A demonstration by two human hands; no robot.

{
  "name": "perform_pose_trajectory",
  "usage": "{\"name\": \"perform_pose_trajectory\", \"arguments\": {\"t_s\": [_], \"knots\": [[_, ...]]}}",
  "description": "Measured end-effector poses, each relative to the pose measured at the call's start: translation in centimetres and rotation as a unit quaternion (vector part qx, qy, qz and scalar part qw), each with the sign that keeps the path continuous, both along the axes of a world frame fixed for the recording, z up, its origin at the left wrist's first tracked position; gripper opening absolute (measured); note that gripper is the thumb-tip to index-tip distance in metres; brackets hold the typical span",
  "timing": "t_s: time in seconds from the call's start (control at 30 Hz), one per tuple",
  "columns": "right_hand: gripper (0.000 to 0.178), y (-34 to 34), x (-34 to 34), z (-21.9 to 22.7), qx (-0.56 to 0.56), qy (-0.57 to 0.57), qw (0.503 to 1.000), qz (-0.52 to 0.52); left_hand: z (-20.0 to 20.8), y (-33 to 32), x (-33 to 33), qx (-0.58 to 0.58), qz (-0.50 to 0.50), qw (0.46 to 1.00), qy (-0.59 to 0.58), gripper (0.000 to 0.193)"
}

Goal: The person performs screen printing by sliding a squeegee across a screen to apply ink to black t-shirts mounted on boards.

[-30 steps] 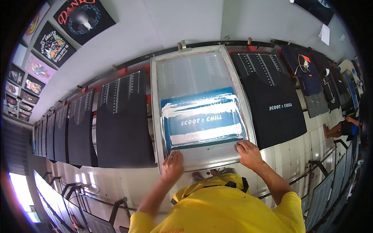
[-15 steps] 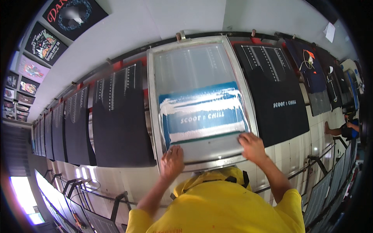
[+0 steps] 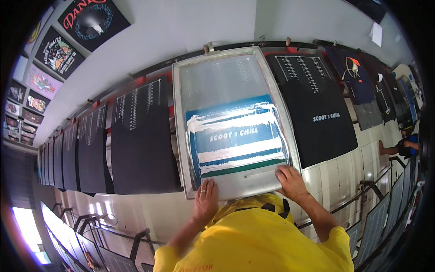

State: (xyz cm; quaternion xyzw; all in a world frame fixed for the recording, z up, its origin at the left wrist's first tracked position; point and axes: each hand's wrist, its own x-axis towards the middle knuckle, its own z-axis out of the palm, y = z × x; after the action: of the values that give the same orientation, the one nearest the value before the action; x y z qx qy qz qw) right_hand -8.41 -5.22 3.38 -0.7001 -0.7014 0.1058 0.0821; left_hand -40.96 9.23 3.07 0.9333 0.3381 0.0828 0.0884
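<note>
Before me a metal-framed printing screen (image 3: 178, 97) lies over a board, its blue stencil area (image 3: 267, 144) streaked with bands of white ink (image 3: 226, 152). At the screen's near end is a wide grey squeegee (image 3: 242, 181) with a green blade edge, tilted back toward me. My left hand (image 3: 207, 195) is closed on its left end, fingers over the top. My right hand (image 3: 291, 182) grips the opposite end the same way. Both thumbs are mostly hidden. Pale lettering shows through the stencil between the ink bands.
To the right a black shirt (image 3: 317, 131) with pale lettering lies on its board. Plain black shirts (image 3: 142, 154) line the boards leftward. Metal rails (image 3: 362, 192) and racks stand behind me on both sides. A person's arm and leg (image 3: 403, 148) show far right.
Both hands have drawn the squeegee a little toward me and tilted it back. More of the green blade and another white ink band are uncovered. The view has shifted slightly.
</note>
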Motion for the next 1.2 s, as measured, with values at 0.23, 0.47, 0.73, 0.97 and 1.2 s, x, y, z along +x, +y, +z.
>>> {"name": "perform_pose_trajectory", "arguments": {"t_s": [0.23, 0.47, 0.73, 0.97, 1.2], "knots": [[0.069, -0.3, 0.1, 2.0, 0.009, 0.076, 0.997, 0.005, 1.2, -1.1, -0.6, -0.079, -0.013, 0.997, 0.005, 0.060], [0.037, 1.5, 4.8, -3.5, 0.195, 0.187, 0.921, -0.280, -2.4, 4.3, -5.7, -0.045, 0.203, 0.967, -0.148, 0.053], [0.024, 3.5, 7.9, -10.9, 0.227, 0.398, 0.798, -0.391, -7.4, 7.3, -7.6, -0.127, 0.325, 0.916, -0.197, 0.025], [0.024, 4.0, 7.2, -9.1, 0.290, 0.356, 0.805, -0.376, -8.5, 8.5, -8.8, -0.136, 0.313, 0.920, -0.192, 0.021], [0.024, 4.1, 6.9, -9.3, 0.305, 0.347, 0.804, -0.375, -9.6, 8.8, -9.9, -0.177, 0.312, 0.916, -0.179, 0.019]]}}
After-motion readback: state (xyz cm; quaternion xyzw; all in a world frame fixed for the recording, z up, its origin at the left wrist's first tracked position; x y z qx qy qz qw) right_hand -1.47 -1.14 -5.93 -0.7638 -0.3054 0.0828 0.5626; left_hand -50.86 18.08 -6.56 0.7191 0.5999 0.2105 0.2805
